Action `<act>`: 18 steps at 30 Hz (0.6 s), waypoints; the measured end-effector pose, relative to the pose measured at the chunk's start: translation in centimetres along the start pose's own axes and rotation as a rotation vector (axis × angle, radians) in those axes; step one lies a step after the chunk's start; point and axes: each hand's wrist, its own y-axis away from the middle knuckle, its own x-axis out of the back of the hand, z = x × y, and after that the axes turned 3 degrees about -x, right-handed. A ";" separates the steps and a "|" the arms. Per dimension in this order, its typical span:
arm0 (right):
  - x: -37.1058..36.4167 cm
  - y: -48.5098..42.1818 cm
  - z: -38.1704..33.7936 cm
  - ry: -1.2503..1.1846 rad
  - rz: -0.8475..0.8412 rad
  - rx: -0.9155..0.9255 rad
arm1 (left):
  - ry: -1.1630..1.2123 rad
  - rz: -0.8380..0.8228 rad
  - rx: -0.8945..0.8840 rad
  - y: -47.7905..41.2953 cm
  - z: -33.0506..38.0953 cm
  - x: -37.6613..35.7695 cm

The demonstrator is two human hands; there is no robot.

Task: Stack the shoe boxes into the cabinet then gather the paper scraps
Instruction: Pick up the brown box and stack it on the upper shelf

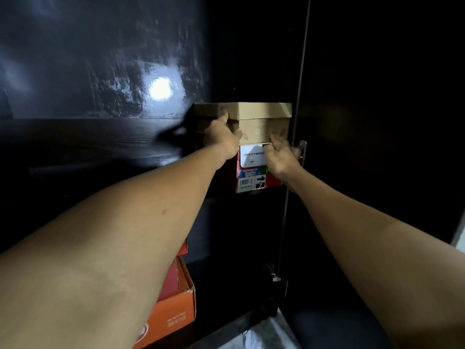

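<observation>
As fingers of the left hand (pixel 223 137) and right hand (pixel 281 157) grip it, a lidded brown box (pixel 264 115) tops a red box (pixel 273 182).

Dim room: glossy dark panel (pixel 100 59), smudged, with a round light glare (pixel 160 88) near its right edge. Below and right of the panel is pale floor (pixel 261 335) — far right, a pale strip (pixel 459 235).

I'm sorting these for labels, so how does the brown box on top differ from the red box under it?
The brown box is plain cardboard; the red box carries a white Skechers label and a barcode sticker. The brown box sits on top, the red box beneath. The left hand grips the brown box, not the red box. Both show their short ends.
</observation>
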 end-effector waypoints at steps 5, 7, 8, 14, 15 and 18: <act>0.8 0.5 0.4 -0.139 -0.026 0.016 | -0.025 -0.021 0.003 -0.1 0.3 0.1; 1.3 1.5 1.0 -0.203 -0.026 0.029 | -0.010 -0.051 -0.015 0.5 0.3 0.6; 1.7 1.9 1.3 -0.238 -0.019 0.029 | -0.005 -0.064 -0.023 1.1 0.4 0.9; 4.0 7.0 1.2 -0.313 -0.057 0.007 | -0.096 -0.078 -0.112 7.0 1.2 4.2; 4.5 8.1 1.1 -0.314 -0.063 0.009 | -0.111 -0.083 -0.113 8.4 1.5 5.2; 6.2 14.0 -0.8 -0.266 -0.017 0.023 | -0.139 -0.118 -0.065 14.4 2.4 8.5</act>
